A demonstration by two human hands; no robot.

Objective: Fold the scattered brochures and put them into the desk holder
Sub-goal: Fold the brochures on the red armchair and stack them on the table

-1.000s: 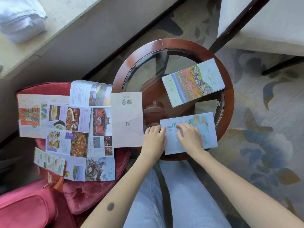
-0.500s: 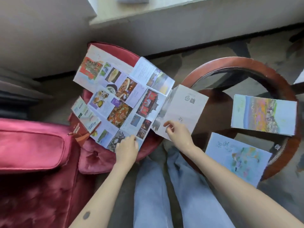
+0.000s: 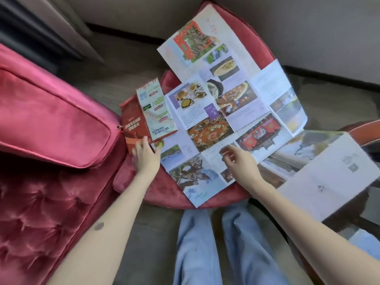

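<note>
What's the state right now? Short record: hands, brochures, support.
left hand: fingers at the lower edge of the small folded brochure; grip unclear
right hand: loosely curled over the large brochure, holding nothing
large brochure: fully unfolded, spread on the red stool
small folded brochure: at the large brochure's left edge
white-backed brochure: partly open, at right

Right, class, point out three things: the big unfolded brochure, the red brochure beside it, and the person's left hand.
big unfolded brochure (image 3: 207,131), head view, on the food photo near its middle.
red brochure (image 3: 131,118), head view, on its red cover.
left hand (image 3: 145,157), head view, on the back of the hand.
</note>
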